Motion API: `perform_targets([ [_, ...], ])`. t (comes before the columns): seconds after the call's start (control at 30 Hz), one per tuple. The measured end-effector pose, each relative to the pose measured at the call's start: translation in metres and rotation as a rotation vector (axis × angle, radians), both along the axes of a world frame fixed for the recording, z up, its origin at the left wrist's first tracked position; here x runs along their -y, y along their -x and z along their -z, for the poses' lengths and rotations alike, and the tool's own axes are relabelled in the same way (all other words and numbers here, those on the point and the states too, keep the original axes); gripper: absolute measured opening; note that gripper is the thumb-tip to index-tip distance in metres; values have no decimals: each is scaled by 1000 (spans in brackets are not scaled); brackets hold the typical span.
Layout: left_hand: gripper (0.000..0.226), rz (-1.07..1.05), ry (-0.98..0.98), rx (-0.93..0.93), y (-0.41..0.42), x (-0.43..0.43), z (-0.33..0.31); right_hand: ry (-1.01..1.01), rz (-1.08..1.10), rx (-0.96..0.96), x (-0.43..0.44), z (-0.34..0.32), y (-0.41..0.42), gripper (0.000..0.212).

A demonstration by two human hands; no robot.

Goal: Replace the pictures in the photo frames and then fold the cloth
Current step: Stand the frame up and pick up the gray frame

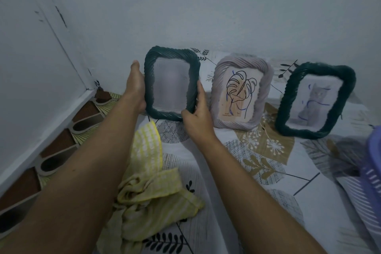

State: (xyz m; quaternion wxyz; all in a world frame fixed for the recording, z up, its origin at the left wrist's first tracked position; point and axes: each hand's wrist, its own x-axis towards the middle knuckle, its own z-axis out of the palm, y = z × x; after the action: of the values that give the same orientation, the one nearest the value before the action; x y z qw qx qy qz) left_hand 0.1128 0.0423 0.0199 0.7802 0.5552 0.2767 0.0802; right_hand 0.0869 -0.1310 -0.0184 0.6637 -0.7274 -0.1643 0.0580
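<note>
I hold a dark green twisted-rim photo frame (172, 82) upright near the wall; its window shows only a blank grey pane. My left hand (136, 86) grips its left edge and my right hand (196, 114) grips its lower right corner. Beside it on the right stands a pale lilac frame (241, 93) with a leaf line drawing. Farther right leans a second dark green frame (315, 100) with a grey cat picture. A crumpled yellow checked cloth (150, 187) lies on the surface under my left forearm.
The frames stand on a leaf-patterned sheet (257, 154) against a pale wall (206, 6). A lilac plastic basket (373, 167) sits at the right edge. At the left, patterned floor tiles (61, 146) run along a wall corner.
</note>
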Motion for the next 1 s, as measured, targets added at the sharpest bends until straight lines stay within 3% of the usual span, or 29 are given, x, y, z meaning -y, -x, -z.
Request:
perform_targets([
  [0.33, 84, -6, -11, 4, -4, -4, 8, 39, 8, 9, 0, -4, 2, 87],
  [0.67, 81, -267, -229, -43, -4, -5, 19, 49, -8, -36, 4, -13, 6, 83],
  [0.77, 69, -370, -409, -42, 5, 11, 7, 59, -4, -72, 10, -19, 11, 78],
  [0.83, 51, -435, -638, 6, 13, 24, 6, 38, 4, -79, 20, -30, 20, 73],
  [1.0, 32, -443, -1136, 187, 46, 70, 12, -25, 130, -43, 45, -42, 32, 57],
])
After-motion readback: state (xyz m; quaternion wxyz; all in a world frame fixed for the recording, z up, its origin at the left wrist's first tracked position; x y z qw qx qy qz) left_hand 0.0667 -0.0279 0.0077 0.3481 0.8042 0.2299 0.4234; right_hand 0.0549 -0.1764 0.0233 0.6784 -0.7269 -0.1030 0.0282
